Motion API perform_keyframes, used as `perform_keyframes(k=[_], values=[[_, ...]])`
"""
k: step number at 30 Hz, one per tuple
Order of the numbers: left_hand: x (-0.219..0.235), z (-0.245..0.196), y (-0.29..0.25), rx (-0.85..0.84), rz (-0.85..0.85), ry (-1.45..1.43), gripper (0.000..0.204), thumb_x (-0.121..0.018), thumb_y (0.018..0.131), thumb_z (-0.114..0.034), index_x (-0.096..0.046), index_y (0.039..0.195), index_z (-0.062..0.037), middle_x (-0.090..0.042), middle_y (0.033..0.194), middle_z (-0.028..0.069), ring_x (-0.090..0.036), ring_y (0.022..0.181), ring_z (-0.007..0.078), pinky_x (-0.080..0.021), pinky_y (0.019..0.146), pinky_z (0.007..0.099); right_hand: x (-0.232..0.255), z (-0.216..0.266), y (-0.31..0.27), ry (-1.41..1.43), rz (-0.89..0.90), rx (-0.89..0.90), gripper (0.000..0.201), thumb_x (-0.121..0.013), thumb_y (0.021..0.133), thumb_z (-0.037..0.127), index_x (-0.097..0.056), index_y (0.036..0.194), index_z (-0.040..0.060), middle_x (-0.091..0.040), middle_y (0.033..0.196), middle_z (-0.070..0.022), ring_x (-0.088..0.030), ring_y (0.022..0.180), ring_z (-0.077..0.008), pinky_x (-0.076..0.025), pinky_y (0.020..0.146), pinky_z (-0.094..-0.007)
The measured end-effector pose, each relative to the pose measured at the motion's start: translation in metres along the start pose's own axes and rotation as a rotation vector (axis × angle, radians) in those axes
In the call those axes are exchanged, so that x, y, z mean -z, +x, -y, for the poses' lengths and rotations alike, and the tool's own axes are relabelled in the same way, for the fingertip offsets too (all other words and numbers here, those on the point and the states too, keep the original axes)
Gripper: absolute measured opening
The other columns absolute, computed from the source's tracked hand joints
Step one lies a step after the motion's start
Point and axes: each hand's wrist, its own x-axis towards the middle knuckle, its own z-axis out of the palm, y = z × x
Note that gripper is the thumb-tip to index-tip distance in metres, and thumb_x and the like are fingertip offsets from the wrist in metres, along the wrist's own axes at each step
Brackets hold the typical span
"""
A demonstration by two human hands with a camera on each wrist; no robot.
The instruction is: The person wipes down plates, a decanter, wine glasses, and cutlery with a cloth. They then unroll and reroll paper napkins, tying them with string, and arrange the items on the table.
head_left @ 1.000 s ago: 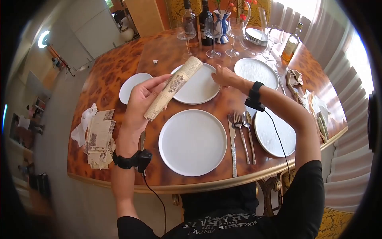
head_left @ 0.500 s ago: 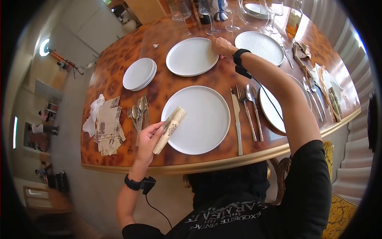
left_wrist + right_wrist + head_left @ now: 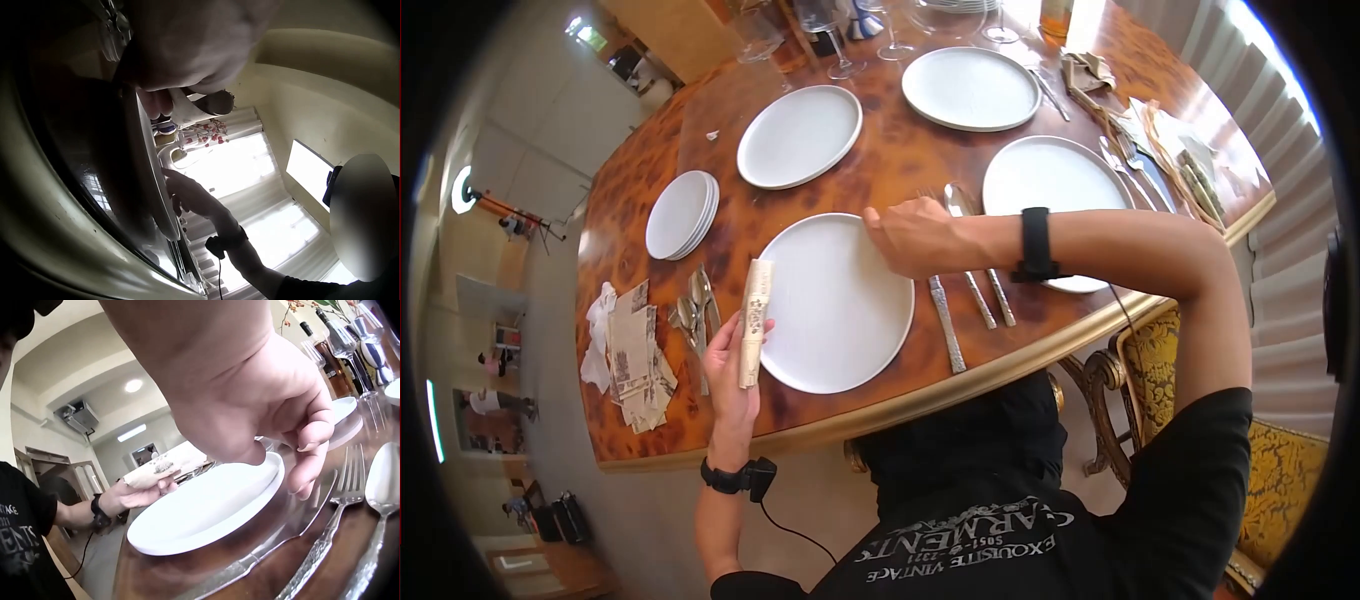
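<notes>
My left hand (image 3: 730, 372) holds a roll of cream printed paper (image 3: 754, 320) upright at the left rim of a large white plate (image 3: 830, 310). In the right wrist view the roll (image 3: 164, 464) appears beyond that plate (image 3: 200, 512). My right hand (image 3: 920, 240) is at the plate's upper right rim. Its thumb lies right at the rim in the right wrist view, while the loosely bent fingers (image 3: 315, 428) hang just outside. Beside this hand lie a knife (image 3: 946, 325), a fork (image 3: 331, 531) and a spoon (image 3: 382, 487).
A small plate stack (image 3: 680, 215), spoons and other cutlery (image 3: 690, 315) and loose printed sheets (image 3: 630, 355) lie at left. Farther back are large plates (image 3: 800, 135) and wine glasses (image 3: 840, 45). Another plate (image 3: 1040, 180) and wrapped cutlery (image 3: 1195, 185) lie at right.
My right hand has left the far plate's rim and come down to the near plate. The left hand has lowered the roll and turned it more upright. The head view has shifted.
</notes>
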Motion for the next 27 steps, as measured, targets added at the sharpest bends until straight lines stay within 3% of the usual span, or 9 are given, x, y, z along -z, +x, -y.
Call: perform_keyframes(k=[6, 10, 12, 16, 20, 21, 23, 26, 27], values=[[0.011, 0.004, 0.031, -0.001, -0.048, 0.053, 0.035, -0.053, 0.100, -0.012, -0.054, 0.128, 0.0093, -0.067, 0.114, 0.0157, -0.068, 0.101, 0.0212, -0.053, 0.093, 0.0298, -0.020, -0.009, 0.018, 0.180, -0.195, 0.005, 0.024, -0.047, 0.087, 0.012, -0.054, 0.095, -0.0093, -0.065, 0.072, -0.0249, -0.066, 0.070, -0.0440, -0.052, 0.058, -0.0510], [0.018, 0.009, 0.065, -0.017, -0.027, 0.054, 0.034, -0.052, 0.101, -0.012, -0.054, 0.128, 0.0083, -0.067, 0.114, 0.0143, -0.068, 0.101, 0.0206, -0.054, 0.092, 0.0291, 0.016, -0.011, -0.015, 0.032, -0.070, -0.119, 0.019, -0.052, 0.090, 0.019, -0.059, 0.094, 0.0015, -0.066, 0.073, -0.0218, -0.066, 0.072, -0.0423, -0.052, 0.062, -0.0530], [0.016, 0.009, 0.075, -0.014, -0.031, 0.069, 0.034, -0.052, 0.101, -0.012, -0.055, 0.127, 0.0088, -0.067, 0.113, 0.0147, -0.068, 0.100, 0.0202, -0.054, 0.091, 0.0287, 0.037, -0.040, -0.054, 0.005, -0.281, -0.117, 0.021, -0.054, 0.091, 0.022, -0.064, 0.092, 0.0039, -0.068, 0.077, -0.0198, -0.067, 0.075, -0.0387, -0.053, 0.066, -0.0516], [0.015, 0.008, 0.090, -0.014, -0.020, 0.095, 0.034, -0.052, 0.101, -0.012, -0.054, 0.127, 0.0096, -0.067, 0.113, 0.0153, -0.068, 0.099, 0.0206, -0.054, 0.091, 0.0291, 0.071, -0.136, -0.110, -0.195, -0.396, -0.274, 0.030, -0.057, 0.094, 0.028, -0.068, 0.110, 0.0058, -0.070, 0.085, -0.0186, -0.068, 0.076, -0.0351, -0.054, 0.070, -0.0467], [0.014, 0.008, 0.104, -0.004, 0.027, 0.048, 0.034, -0.052, 0.101, -0.012, -0.055, 0.126, 0.0106, -0.067, 0.112, 0.0160, -0.069, 0.096, 0.0212, -0.055, 0.089, 0.0294, 0.073, -0.202, -0.098, -0.221, -0.378, -0.588, 0.052, -0.054, 0.096, 0.045, -0.061, 0.119, -0.0005, -0.070, 0.090, -0.0220, -0.070, 0.082, -0.0322, -0.055, 0.071, -0.0411], [0.016, 0.006, 0.105, -0.023, 0.026, 0.044, 0.034, -0.052, 0.101, -0.012, -0.055, 0.126, 0.0106, -0.067, 0.112, 0.0160, -0.069, 0.096, 0.0212, -0.055, 0.089, 0.0294, 0.051, -0.246, -0.082, -0.169, -0.451, -0.618, 0.057, -0.051, 0.097, 0.048, -0.058, 0.119, -0.0042, -0.070, 0.086, -0.0227, -0.071, 0.075, -0.0288, -0.055, 0.063, -0.0391], [0.021, 0.003, 0.107, -0.017, 0.012, 0.060, 0.034, -0.051, 0.101, -0.012, -0.055, 0.126, 0.0109, -0.067, 0.111, 0.0165, -0.069, 0.095, 0.0215, -0.055, 0.087, 0.0296, 0.068, -0.227, -0.071, 0.403, -0.359, -0.826, 0.042, -0.053, 0.095, 0.033, -0.061, 0.107, -0.0066, -0.070, 0.082, -0.0206, -0.070, 0.068, -0.0242, -0.053, 0.054, -0.0367], [0.011, -0.021, 0.099, -0.110, -0.053, 0.009, 0.036, -0.051, 0.102, -0.014, -0.054, 0.127, 0.0105, -0.066, 0.113, 0.0141, -0.068, 0.096, 0.0220, -0.054, 0.088, 0.0298, 0.053, -0.246, -0.051, 0.571, -0.472, -0.784, 0.017, -0.051, 0.082, 0.004, -0.063, 0.076, -0.0062, -0.063, 0.064, -0.0129, -0.063, 0.053, -0.0185, -0.046, 0.042, -0.0307], [0.010, -0.027, 0.097, -0.161, -0.084, -0.029, 0.036, -0.050, 0.102, -0.015, -0.053, 0.128, 0.0103, -0.065, 0.114, 0.0132, -0.068, 0.097, 0.0221, -0.054, 0.089, 0.0298, 0.051, -0.250, -0.044, 0.567, -0.477, -0.777, 0.017, -0.051, 0.082, 0.004, -0.063, 0.076, -0.0062, -0.063, 0.064, -0.0129, -0.063, 0.053, -0.0185, -0.046, 0.042, -0.0307]])
